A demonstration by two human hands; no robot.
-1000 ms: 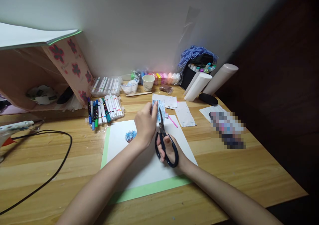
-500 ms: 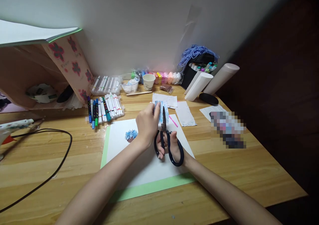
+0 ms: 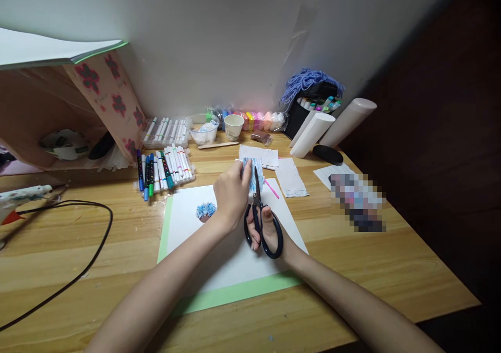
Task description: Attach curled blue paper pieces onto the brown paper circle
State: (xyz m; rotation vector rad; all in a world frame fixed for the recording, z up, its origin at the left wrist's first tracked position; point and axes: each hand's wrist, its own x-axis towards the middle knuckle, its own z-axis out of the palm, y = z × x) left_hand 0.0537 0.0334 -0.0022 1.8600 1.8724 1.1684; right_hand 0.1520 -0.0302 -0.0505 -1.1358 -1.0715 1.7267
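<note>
My left hand (image 3: 231,191) pinches a small piece of paper (image 3: 255,171) streaked with blue and white. In my right hand (image 3: 270,233) is a pair of black-handled scissors (image 3: 271,238), thumb and fingers in the loops, blades pointing away from me and lying against the paper. Both hands are over a white sheet (image 3: 230,269) with a light green border (image 3: 238,292). On that sheet, left of my left hand, is a round patch of crumpled blue and white bits (image 3: 205,209) with brown below it, partly hidden by the hand.
Markers (image 3: 164,170) lie at the back left, near a clear bowl (image 3: 204,132) and paper cup (image 3: 234,128). Paper pieces (image 3: 291,178) and a pink stick (image 3: 271,188) lie beyond the sheet. White bottles (image 3: 313,135) stand right. A black cable (image 3: 104,238) curves at left.
The scissor handles have come closer together as my right hand closes, and they have shifted slightly left. My left hand keeps its hold on the paper.
</note>
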